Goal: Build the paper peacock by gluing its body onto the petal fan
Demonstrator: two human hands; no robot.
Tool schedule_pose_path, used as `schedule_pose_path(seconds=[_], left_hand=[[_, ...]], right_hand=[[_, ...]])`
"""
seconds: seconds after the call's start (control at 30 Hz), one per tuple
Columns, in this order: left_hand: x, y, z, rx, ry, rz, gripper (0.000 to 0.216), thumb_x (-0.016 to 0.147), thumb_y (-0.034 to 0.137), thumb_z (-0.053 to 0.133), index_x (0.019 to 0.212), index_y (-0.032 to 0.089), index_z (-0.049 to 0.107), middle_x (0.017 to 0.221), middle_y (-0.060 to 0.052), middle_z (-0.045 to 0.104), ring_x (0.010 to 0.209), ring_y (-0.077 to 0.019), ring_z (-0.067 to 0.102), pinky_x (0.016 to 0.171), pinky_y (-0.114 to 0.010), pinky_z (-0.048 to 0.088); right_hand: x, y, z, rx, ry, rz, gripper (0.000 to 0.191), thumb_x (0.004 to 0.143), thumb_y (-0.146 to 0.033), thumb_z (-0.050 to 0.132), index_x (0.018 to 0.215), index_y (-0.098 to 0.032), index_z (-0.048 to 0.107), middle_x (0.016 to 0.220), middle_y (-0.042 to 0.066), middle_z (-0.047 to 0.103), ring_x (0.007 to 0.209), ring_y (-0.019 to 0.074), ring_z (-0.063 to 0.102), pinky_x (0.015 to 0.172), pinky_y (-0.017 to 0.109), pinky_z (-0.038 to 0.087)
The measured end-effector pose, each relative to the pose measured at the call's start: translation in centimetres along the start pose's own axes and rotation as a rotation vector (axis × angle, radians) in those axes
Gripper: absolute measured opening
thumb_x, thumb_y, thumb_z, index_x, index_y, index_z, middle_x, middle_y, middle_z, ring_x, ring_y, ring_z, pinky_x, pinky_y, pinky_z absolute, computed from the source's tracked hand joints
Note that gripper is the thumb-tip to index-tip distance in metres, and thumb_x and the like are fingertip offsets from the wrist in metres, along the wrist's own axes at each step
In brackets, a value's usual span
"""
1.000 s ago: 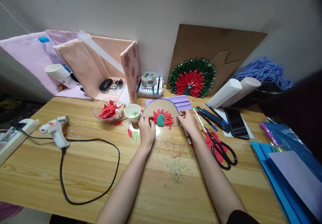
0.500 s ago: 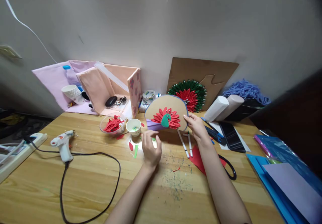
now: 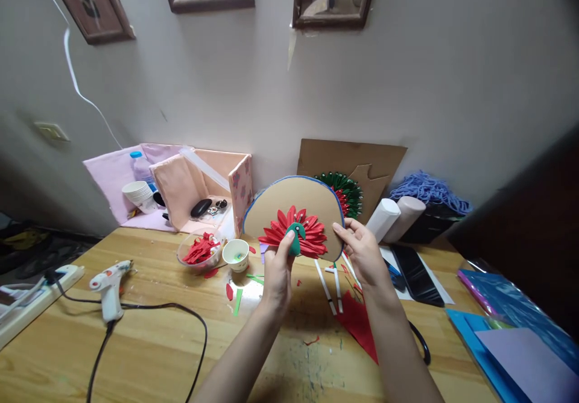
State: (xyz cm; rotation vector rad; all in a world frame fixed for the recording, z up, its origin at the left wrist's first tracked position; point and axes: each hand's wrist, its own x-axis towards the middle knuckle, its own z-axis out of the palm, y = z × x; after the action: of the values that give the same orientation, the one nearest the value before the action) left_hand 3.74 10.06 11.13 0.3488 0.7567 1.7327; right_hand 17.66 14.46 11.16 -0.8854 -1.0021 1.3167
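A half-round cardboard piece [image 3: 298, 204] with a blue edge is held upright above the wooden table [image 3: 158, 355]. Red paper petals fan out on its face behind a small teal peacock body [image 3: 295, 237]. My left hand [image 3: 277, 270] pinches the lower edge at the peacock body, thumb on its front. My right hand [image 3: 360, 250] grips the right lower corner of the cardboard. Both hands are closed on it.
A finished red and green peacock fan [image 3: 346, 189] leans on brown cardboard at the wall. A glue gun [image 3: 108, 279] with a black cord lies left. A bowl of red petals [image 3: 200, 251], a paper cup [image 3: 237, 254], markers, red paper, a phone and blue sheets lie around.
The cardboard piece has been lifted off the table and tilted upright. My left hand let go, then took hold of it again at the bottom. The camera has tilted up.
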Motion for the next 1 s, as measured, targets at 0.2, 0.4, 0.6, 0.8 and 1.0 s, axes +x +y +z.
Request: schedule_pose_path(seconds=[0.2, 0.4, 0.6, 0.8, 1.0], left_hand=[[0.0, 0.0, -0.4, 0.028, 0.229, 0.098, 0.022, 0.058, 0.024, 0.08, 0.073, 0.013, 0.07, 0.074, 0.002, 0.07, 0.069, -0.0067, 0.062, 0.071, -0.018, 0.048], [0.2, 0.8, -0.9, -0.013, 0.332, 0.173, 0.011, 0.066, 0.015, 0.074, 0.075, 0.013, 0.069, 0.074, 0.002, 0.07, 0.068, -0.006, 0.063, 0.072, -0.017, 0.05], [0.7, 1.3, -1.7, 0.029, 0.373, 0.216, 0.008, 0.07, 0.015, 0.072, 0.066, 0.012, 0.066, 0.062, 0.004, 0.066, 0.057, -0.0038, 0.059, 0.059, -0.013, 0.048], [1.2, 1.2, -2.6, 0.163, 0.313, 0.27, 0.019, 0.065, 0.025, 0.076, 0.064, 0.012, 0.062, 0.062, 0.003, 0.064, 0.058, -0.0069, 0.06, 0.064, -0.018, 0.049], [1.1, 0.7, -2.8, 0.26, 0.275, 0.342, 0.028, 0.062, 0.037, 0.077, 0.065, 0.013, 0.062, 0.059, 0.002, 0.063, 0.065, -0.0132, 0.064, 0.069, -0.024, 0.051]], right_hand=[[-0.9, -0.2, 1.1, -0.102, -0.034, -0.048, 0.024, 0.067, -0.035, 0.075, 0.08, -0.02, 0.061, 0.08, -0.001, 0.069, 0.072, 0.0129, 0.062, 0.069, 0.022, 0.048], [-1.4, 0.4, 2.6, -0.131, -0.048, -0.051, 0.027, 0.067, -0.039, 0.074, 0.077, -0.02, 0.057, 0.075, 0.0, 0.066, 0.07, 0.0142, 0.06, 0.067, 0.025, 0.047], [-1.4, 1.6, 4.0, -0.096, -0.094, -0.071, 0.025, 0.073, -0.04, 0.067, 0.086, -0.021, 0.058, 0.087, 0.002, 0.067, 0.085, 0.0176, 0.061, 0.078, 0.029, 0.048], [-1.4, 1.7, 4.0, -0.07, -0.095, -0.055, 0.025, 0.074, -0.04, 0.067, 0.088, -0.021, 0.058, 0.089, 0.002, 0.068, 0.088, 0.0178, 0.062, 0.08, 0.029, 0.049], [-1.5, 1.3, 3.5, -0.092, -0.062, -0.084, 0.022, 0.075, -0.039, 0.068, 0.085, -0.022, 0.058, 0.088, 0.001, 0.069, 0.085, 0.0164, 0.062, 0.077, 0.026, 0.049]])
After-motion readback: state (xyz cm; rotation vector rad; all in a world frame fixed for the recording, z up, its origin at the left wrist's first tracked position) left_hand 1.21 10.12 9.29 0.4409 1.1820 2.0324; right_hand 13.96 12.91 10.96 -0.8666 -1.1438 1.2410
